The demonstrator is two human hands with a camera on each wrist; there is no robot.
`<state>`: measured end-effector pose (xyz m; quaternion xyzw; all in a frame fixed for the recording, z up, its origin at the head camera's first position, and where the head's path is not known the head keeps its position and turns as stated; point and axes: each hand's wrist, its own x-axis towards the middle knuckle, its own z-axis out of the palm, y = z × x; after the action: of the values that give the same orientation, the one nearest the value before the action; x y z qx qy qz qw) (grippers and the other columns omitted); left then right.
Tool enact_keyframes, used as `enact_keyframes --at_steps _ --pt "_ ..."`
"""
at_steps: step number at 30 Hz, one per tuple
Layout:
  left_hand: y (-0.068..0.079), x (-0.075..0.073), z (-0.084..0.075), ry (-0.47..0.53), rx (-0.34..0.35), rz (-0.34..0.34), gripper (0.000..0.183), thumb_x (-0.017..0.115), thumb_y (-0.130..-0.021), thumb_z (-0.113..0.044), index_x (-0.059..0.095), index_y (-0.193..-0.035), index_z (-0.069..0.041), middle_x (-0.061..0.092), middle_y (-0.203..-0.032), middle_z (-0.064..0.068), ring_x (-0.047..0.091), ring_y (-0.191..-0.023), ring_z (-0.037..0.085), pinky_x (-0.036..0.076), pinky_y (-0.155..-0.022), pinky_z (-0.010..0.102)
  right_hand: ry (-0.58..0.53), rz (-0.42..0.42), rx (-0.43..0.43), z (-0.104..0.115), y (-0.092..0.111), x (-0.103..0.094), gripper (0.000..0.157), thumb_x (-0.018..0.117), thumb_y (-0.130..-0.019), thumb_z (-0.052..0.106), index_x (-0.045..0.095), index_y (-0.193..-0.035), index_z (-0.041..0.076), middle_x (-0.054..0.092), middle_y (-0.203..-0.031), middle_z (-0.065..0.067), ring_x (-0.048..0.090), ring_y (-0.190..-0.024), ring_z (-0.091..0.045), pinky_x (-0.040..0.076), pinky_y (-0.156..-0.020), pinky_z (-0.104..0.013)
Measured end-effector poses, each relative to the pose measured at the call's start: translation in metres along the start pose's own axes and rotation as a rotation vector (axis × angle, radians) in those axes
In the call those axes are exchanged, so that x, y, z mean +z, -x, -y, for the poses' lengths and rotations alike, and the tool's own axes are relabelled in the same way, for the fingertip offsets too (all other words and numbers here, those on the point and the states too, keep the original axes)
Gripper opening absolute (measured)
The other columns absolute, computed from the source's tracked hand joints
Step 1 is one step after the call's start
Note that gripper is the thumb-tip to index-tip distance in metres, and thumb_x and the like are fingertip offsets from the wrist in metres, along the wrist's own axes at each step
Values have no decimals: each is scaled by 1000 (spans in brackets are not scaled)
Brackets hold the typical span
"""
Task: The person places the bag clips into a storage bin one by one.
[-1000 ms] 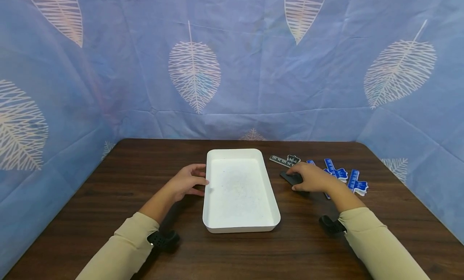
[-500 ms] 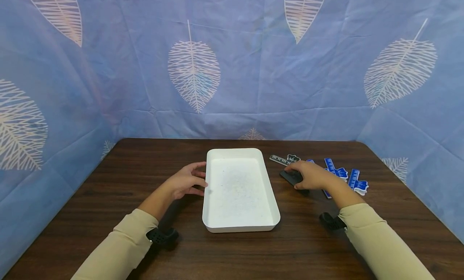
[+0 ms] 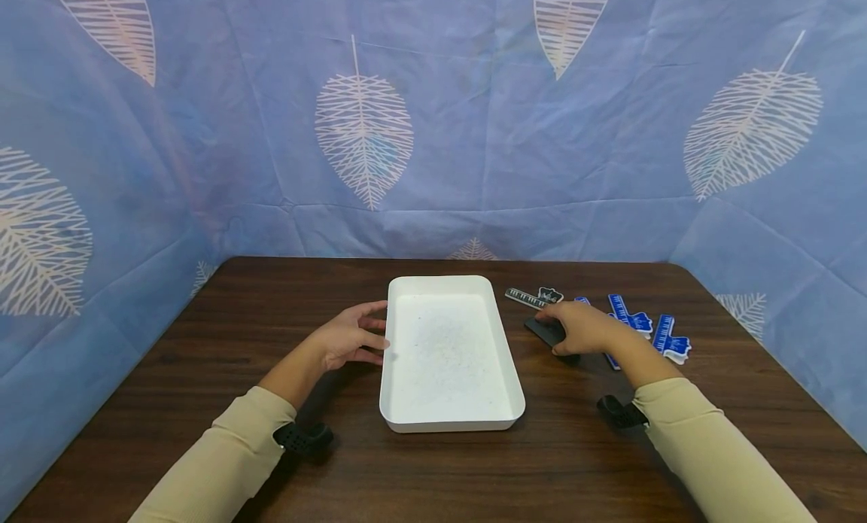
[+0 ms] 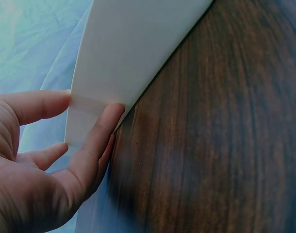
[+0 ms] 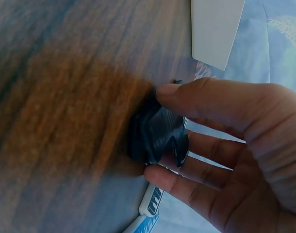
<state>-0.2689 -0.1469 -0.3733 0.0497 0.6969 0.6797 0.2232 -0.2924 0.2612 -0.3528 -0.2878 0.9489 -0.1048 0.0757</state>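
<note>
A white rectangular tray sits in the middle of the dark wooden table. My left hand is at its left side, fingers spread, with fingertips against the tray wall in the left wrist view. Right of the tray, my right hand pinches a black clip between thumb and fingers, low over the table. Part of the clip is hidden under that hand in the head view. Just behind it lies a black clip with a piano-key print.
Several blue clips with piano-key prints lie to the right, among them one at the back and one farthest right. Another is partly covered by my right hand. Blue cloth with leaf prints hangs behind the table.
Almost nothing differs. My right thumb has shifted slightly along the black clip; both hands and the tray otherwise keep their places.
</note>
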Motion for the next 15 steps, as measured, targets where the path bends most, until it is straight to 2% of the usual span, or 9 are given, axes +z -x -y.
enact_keyframes --at_steps 6,15 --pt "0 1 -1 -7 3 -1 83 63 -84 14 25 -154 -8 38 -142 28 63 -99 34 57 -79 49 22 -4 4 2 1 -1 51 79 -73 4 63 -120 -5 64 -114 -17 60 -97 -27 52 -81 -46" --pt "2 2 0 -7 3 -4 83 63 -84 13 24 -154 -8 39 -140 28 66 -90 32 58 -76 48 23 21 26 8 3 -1 53 77 -69 -2 63 -120 -3 64 -116 -16 59 -101 -29 51 -85 -48"
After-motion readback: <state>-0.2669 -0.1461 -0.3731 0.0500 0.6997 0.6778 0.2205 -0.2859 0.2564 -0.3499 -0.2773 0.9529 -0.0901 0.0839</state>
